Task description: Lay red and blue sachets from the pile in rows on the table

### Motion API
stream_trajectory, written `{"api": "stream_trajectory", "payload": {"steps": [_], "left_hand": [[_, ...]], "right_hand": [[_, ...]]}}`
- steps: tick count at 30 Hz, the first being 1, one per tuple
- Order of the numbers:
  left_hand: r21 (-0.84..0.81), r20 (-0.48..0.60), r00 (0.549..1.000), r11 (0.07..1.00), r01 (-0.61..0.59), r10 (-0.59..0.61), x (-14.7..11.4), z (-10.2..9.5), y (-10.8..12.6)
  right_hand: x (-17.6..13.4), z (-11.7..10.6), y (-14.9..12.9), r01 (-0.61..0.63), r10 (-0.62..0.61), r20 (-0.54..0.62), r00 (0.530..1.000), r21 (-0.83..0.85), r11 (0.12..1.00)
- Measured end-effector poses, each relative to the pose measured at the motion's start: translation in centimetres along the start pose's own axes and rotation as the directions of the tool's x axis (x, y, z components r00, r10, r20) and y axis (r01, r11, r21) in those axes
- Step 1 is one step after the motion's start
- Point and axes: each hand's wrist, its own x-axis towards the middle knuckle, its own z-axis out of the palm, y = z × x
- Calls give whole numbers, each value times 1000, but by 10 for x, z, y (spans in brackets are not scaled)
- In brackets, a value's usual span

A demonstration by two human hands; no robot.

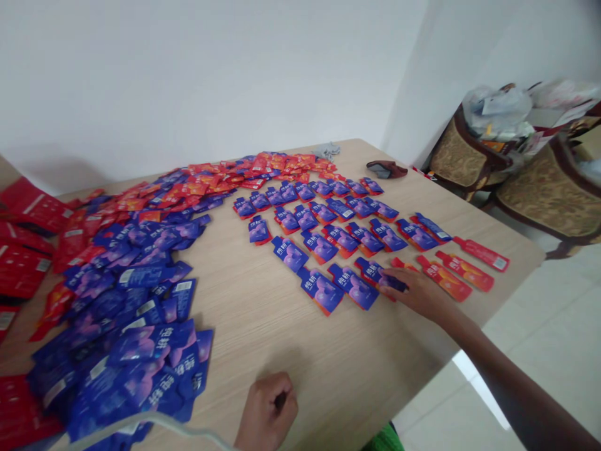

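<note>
My right hand reaches over the front row, its fingers closed on the lower edge of a blue-purple sachet. That sachet lies over a red-orange one. To its left are similar blue sachets laid on red ones, and to its right several single red sachets. Part of a red sachet is hidden behind my right hand. My left hand rests near the table's front edge, curled into a loose fist with nothing visible in it. Left of it spreads a heap of loose blue sachets.
Loose red sachets are piled along the wall. Red boxes stand at the left edge, and a pale cable crosses the front. A dark brown pouch-like item lies at the back right. Patterned chairs hold plastic bags.
</note>
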Motion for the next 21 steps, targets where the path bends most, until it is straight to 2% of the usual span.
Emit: {"api": "stream_trajectory", "payload": {"steps": [11, 21], "left_hand": [[-10, 6, 1000, 1000, 7, -7, -1, 0, -1], [-60, 33, 998, 997, 52, -50, -2, 1, 0]], "right_hand": [[1, 0, -21, -2, 0, -59, 998, -31, 1000], [-3, 10, -21, -113, 111, 26, 993, 65, 991]]}}
